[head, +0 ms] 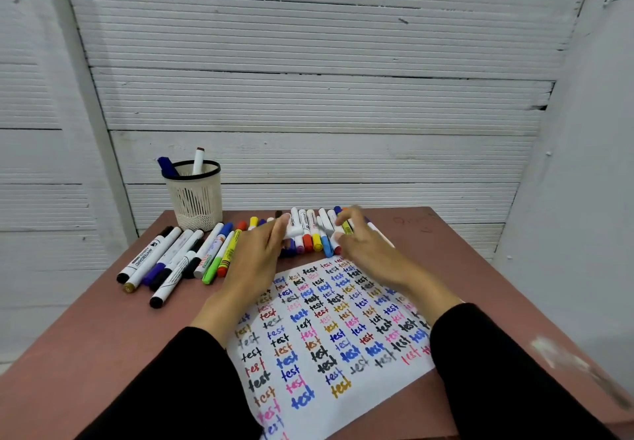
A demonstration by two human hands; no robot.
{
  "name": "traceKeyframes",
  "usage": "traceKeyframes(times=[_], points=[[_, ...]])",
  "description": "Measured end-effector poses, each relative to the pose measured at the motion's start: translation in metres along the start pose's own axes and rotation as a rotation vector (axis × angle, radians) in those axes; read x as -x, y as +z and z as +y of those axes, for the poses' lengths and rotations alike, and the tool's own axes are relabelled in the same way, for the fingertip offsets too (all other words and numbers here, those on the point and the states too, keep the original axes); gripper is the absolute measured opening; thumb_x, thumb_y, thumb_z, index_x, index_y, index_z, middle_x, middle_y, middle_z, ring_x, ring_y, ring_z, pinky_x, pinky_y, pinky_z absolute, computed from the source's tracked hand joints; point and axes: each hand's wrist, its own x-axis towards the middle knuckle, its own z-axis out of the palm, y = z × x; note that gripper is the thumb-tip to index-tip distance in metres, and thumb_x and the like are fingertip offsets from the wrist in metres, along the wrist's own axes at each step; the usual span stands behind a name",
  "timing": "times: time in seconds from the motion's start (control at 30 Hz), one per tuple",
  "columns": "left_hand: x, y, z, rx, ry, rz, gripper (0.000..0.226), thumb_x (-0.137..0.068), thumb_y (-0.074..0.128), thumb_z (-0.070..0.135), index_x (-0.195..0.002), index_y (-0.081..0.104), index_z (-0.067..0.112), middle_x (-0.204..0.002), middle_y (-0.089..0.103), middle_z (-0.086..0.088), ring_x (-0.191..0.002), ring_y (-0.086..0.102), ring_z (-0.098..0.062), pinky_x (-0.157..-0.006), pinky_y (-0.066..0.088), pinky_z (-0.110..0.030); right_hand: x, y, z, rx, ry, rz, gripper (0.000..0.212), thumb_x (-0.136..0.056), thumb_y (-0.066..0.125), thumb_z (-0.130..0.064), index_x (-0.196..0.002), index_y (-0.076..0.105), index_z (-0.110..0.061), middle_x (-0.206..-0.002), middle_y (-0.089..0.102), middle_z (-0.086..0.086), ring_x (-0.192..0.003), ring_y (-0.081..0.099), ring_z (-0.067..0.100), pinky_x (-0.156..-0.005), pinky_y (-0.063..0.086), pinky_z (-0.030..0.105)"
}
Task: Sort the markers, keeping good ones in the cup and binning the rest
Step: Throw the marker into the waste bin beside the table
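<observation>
The row of markers [310, 233] is laid at the table's far edge, long axes pointing away from the person, directly ahead of both hands; left hand [255, 261] fingertips touch it loosely extended, right hand [363, 244] is blurred, grip unclear; cup [194, 196] far left.
</observation>
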Motion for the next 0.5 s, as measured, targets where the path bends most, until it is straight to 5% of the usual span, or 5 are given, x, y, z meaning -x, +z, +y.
traceKeyframes(times=[0.1,0.23,0.3,0.37,0.5], points=[[0.001,0.003,0.004,0.173,-0.029,-0.064,0.040,-0.096,0.043,0.043,-0.078,0.057,0.010,-0.067,0.056,0.001,-0.059,0.048,-0.003,-0.058,0.037,-0.017,0.000,-0.031,0.006,-0.507,0.067,0.143,0.007,-0.102,0.043,-0.017,-0.105,0.048,-0.021,-0.078,0.059,0.010,-0.056,0.047,0.015,-0.047,0.038,0.025],[0.003,0.014,0.006,0.317,-0.122,-0.130,0.017,-0.095,0.056,0.027,-0.095,0.060,0.010,-0.086,0.066,-0.006,-0.074,0.062,-0.006,-0.067,0.049,-0.017,0.007,-0.056,0.020,-1.195,0.093,0.234,0.024,-0.096,0.044,-0.002,-0.109,0.061,-0.011,-0.091,0.072,0.011,-0.066,0.064,0.015,-0.051,0.050,0.020],[0.004,0.018,0.004,0.402,-0.177,-0.159,0.014,-0.094,0.060,0.023,-0.100,0.056,0.011,-0.092,0.066,-0.007,-0.071,0.065,-0.005,-0.066,0.052,-0.018,0.007,-0.055,0.026,-1.129,0.089,0.237,0.021,-0.092,0.053,-0.001,-0.108,0.062,-0.010,-0.088,0.071,0.005,-0.068,0.062,0.012,-0.055,0.049,0.019],[0.005,0.020,0.003,0.392,-0.183,-0.168,0.015,-0.094,0.058,0.025,-0.102,0.053,0.013,-0.092,0.064,-0.006,-0.067,0.065,-0.007,-0.065,0.052,-0.021,0.003,-0.047,0.032,-0.863,0.124,0.258,0.006,-0.088,0.063,-0.011,-0.093,0.061,-0.013,-0.064,0.062,-0.005,-0.054,0.048,0.006,-0.046,0.039,0.015],[0.006,0.021,0.000,0.315,-0.151,-0.172,0.014,-0.099,0.046,0.031,-0.105,0.054,0.022,-0.084,0.062,-0.004,-0.063,0.060,-0.005,-0.064,0.049,-0.024,0.000,-0.033,0.044,-0.630,0.186,0.318,0.013,-0.096,0.053,-0.015,-0.084,0.055,-0.011,-0.048,0.048,-0.005,-0.039,0.030,0.006,-0.038,0.024,0.017]])
